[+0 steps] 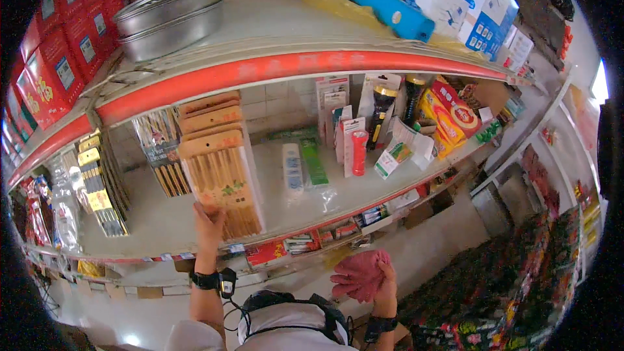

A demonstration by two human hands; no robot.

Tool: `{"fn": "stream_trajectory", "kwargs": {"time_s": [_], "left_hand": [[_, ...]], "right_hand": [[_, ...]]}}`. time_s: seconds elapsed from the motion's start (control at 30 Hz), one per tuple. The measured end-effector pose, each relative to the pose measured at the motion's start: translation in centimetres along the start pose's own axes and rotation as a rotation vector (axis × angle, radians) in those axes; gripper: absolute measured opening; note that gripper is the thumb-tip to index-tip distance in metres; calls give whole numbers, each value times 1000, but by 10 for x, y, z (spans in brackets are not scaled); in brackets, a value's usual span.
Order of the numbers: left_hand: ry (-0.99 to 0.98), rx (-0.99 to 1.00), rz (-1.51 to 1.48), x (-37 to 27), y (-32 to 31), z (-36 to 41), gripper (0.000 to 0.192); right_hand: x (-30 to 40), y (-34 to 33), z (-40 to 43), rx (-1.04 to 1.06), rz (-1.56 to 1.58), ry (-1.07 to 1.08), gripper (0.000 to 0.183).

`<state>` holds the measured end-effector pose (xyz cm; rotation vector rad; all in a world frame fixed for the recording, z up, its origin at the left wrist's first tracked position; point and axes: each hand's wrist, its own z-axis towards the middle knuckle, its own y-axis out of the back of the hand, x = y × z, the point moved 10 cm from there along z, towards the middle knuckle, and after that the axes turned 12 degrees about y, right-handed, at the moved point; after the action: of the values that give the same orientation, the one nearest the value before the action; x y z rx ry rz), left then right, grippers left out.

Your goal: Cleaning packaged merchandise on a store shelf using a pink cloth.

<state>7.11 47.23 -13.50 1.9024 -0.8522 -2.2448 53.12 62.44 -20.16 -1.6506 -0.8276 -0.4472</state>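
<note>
My left hand (pixel 210 222) grips the lower left edge of a pack of wooden chopsticks (pixel 217 165), at the front of a row of similar packs hanging over the shelf (pixel 273 204). Part of the fingers is hidden behind the pack. Left of that row hangs a darker pack of chopsticks (pixel 163 151). Low in front of my body, away from the shelf, my right hand (pixel 387 282) holds a bunched dark pink cloth (pixel 360 275). A white packaged item (pixel 292 168) and a green one (pixel 313 161) lie on the shelf to the right of the chopsticks.
Flashlights (pixel 382 112), a red flashlight in a blister pack (pixel 359 151) and a yellow-red bag (pixel 448 117) stand farther right. A red-edged upper shelf (pixel 302 63) overhangs, bearing steel pans (pixel 170 24) and a blue cylinder (pixel 390 7). More packs (pixel 100 185) hang at left.
</note>
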Motion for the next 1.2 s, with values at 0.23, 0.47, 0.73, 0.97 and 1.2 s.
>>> {"fn": "stream_trajectory", "kwargs": {"time_s": [0.23,0.47,0.73,0.97,1.2], "left_hand": [[-86,-518,218,-76,20,-79,68],[-283,68,67,-137,-117,-146,22],[-202,302,-83,-155,-259,-82,45],[98,274,-165,-165,-350,-59,87],[-33,75,-179,-126,-368,2,80]], "right_hand": [[96,-30,-13,198,128,-223,23],[120,174,53,-32,-108,-83,21],[161,205,31,-133,86,-43,36],[178,228,6,-145,170,105,54],[210,241,-16,-68,-654,589,65]]}}
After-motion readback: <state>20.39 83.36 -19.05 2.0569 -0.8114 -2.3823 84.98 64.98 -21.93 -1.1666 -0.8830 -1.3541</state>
